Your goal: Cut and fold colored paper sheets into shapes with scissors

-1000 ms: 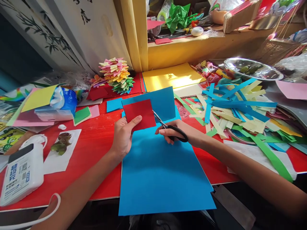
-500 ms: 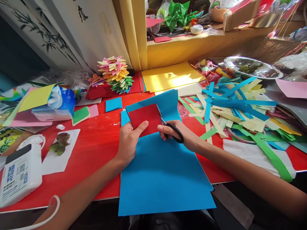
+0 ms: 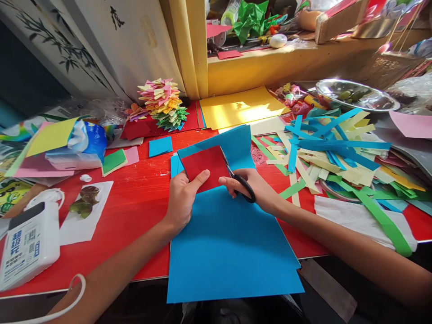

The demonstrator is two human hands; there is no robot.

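Observation:
Between the thumb and fingers of my left hand (image 3: 184, 195) is a red paper square (image 3: 205, 167), pressed against a blue sheet (image 3: 236, 141) behind it. My right hand (image 3: 251, 186) grips black-handled scissors (image 3: 249, 188) whose blades lie along the square's right edge, in the blue sheet. How far the cut runs is partly hidden by the square. Below my hands, large blue sheets (image 3: 232, 256) lie on the red table (image 3: 135, 202) and stick out over its front edge.
Cut paper strips (image 3: 334, 148) are heaped at the right, below a metal bowl (image 3: 357, 95). A folded-paper stack (image 3: 165, 104), yellow sheets (image 3: 243, 108) and a small blue square (image 3: 160, 146) lie farther back. At the left are a tissue pack (image 3: 84, 144) and a white device (image 3: 30, 247).
The scissor handles have turned slightly and my right thumb has shifted a little to the left. My left hand keeps its hold on the red square and blue sheet.

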